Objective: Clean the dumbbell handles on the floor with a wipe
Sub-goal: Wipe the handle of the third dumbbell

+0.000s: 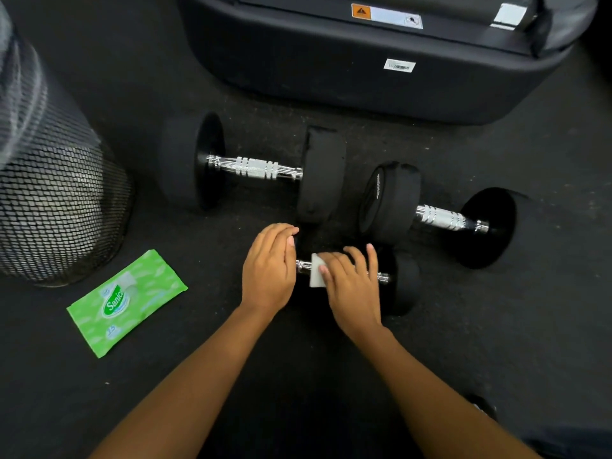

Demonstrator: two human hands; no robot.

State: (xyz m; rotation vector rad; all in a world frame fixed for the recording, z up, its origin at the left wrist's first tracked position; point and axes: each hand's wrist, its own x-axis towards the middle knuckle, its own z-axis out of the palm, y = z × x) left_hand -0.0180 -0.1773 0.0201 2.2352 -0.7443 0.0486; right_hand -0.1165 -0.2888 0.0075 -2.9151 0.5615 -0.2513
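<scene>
Fingers [356, 260] of the right hand [356, 293] curl over the wipe [315, 273], pressing it round the handle [302, 265] of the nearest dumbbell [404, 286] on the floor [231, 359]. Left hand [270, 270] lies relaxed over 1 end. Judged heavy, rigid, liable to roll; wipe soft, best wrapped around the bar.

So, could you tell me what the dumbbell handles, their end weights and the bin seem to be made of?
The handles look like chromed steel: mirror-bright glints and knurled bands. The weights look like matte black rubber or a rubber coating: dull, no shine. The bin looks like black metal mesh: an open lattice you can see through.
</scene>
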